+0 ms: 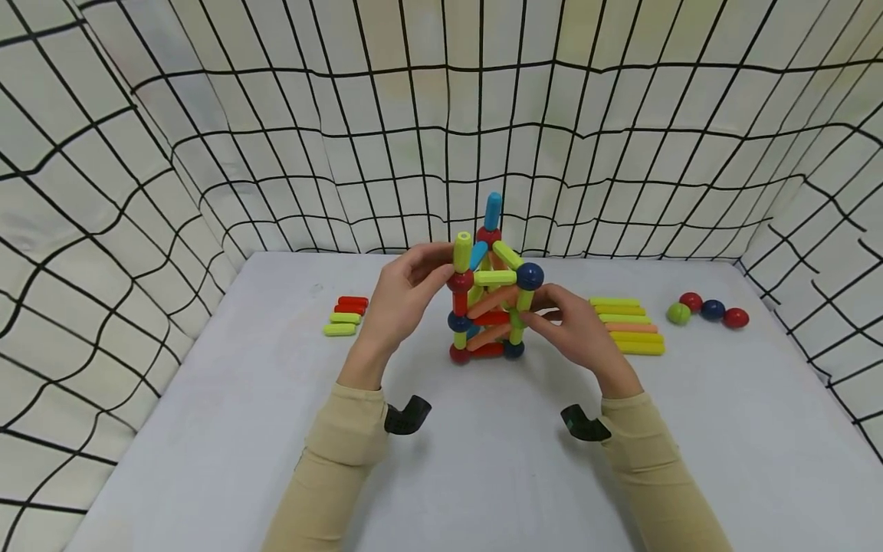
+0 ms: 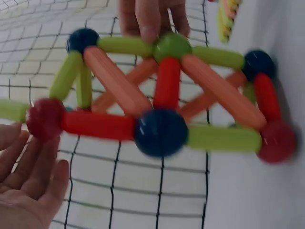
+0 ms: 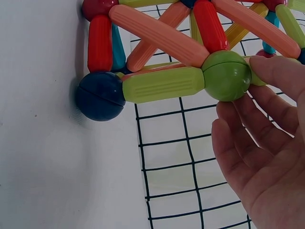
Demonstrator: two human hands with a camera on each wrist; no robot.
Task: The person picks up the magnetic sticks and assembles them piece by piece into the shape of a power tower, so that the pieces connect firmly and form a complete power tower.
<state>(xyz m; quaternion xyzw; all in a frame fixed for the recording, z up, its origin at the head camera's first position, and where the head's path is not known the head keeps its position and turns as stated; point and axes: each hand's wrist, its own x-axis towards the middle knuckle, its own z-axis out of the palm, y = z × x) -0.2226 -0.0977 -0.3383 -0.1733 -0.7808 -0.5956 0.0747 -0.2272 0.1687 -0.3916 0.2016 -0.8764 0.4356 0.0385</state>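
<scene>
A two-level tower of magnetic sticks and balls stands upright on the table, braced with orange sticks (image 3: 157, 33). My left hand (image 1: 407, 295) pinches the upper left red ball (image 1: 461, 280) between thumb and fingers. A lime stick (image 1: 462, 251) rises from that ball. On the opposite side, my right hand (image 1: 576, 326) holds the green ball (image 3: 227, 75) halfway up, thumb and fingertips on it. Above this is a navy ball (image 1: 530, 276) at the upper right corner. A blue stick (image 1: 493, 211) points up from the rear red ball (image 1: 490, 236).
Short red and lime sticks (image 1: 347, 316) lie in a column left of the tower. To the right are longer yellow, lime and orange sticks (image 1: 628, 326), then several loose balls (image 1: 713, 310). Black netting (image 1: 386, 130) surrounds the white table (image 1: 483, 475) at back and sides.
</scene>
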